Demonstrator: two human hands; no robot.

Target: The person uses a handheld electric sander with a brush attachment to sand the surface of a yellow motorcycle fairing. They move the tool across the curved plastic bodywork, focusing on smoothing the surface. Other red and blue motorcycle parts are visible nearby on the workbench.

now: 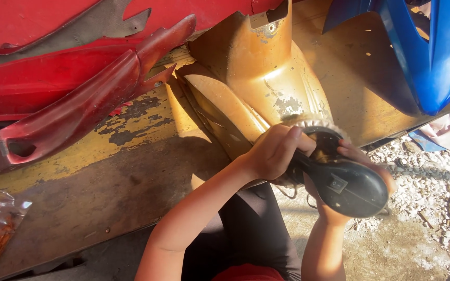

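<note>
Both hands are clamped on a black power sander (pixel 346 182), the left hand (pixel 274 152) wrapped around its front neck and the right hand (pixel 358 171) closed under its rear body, with the disc pressed against the worn golden fairing panel (pixel 256 73) between red panels (pixel 74 99) and a blue panel (pixel 433 52).

left hand (pixel 273 152) fingers curled, right hand (pixel 347 171) gripping, forearms raised

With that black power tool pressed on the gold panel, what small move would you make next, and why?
Probably slide the black power tool a little up the gold panel. Both the left hand and right hand grip it, its disc sits at the panel's lower edge, and grey patchy paint lies just above.
</note>
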